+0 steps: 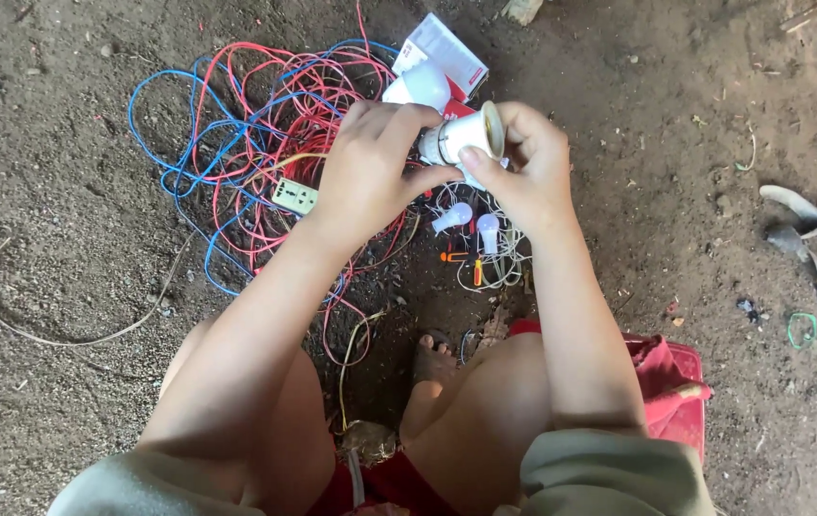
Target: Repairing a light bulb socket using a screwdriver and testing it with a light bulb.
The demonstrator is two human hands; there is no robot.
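Held above the dirt ground [93,172], between both hands: a white lamp holder [461,137], short and cylindrical, smooth plastic by the look of it. Long axis roughly level, tipped slightly upward, open mouth pointing to the right and a little away from the camera; rim pale cream, round, with a dark hollow just visible. Narrower back end buried under the fingers, so its shape there cannot be told.

Left hand [370,167] wrapped over the rear of the holder, fingers curled down across it in a firm grasp. Right hand [523,172] pinching the front part, thumb under the rim and fingers arched over the top, also grasping.

Just behind the hands, a white bulb [420,84] lying against a white and red carton [446,53], box-shaped with crisp edges. Below the hands, two small white bulbs [470,225] amid thin white wire [494,272], looped and loose. To the left, a big tangle of red and blue wire [236,124], thin and glossy, spread over the soil, with a pale green socket block [294,196], rectangular, sitting in it. Small orange-handled tool [456,256] near the white loops, possibly a tester screwdriver, too small to be sure. Ground dusty, brown, crumbly, scattered with pebbles. Red cloth bag [671,382] beside the right knee.
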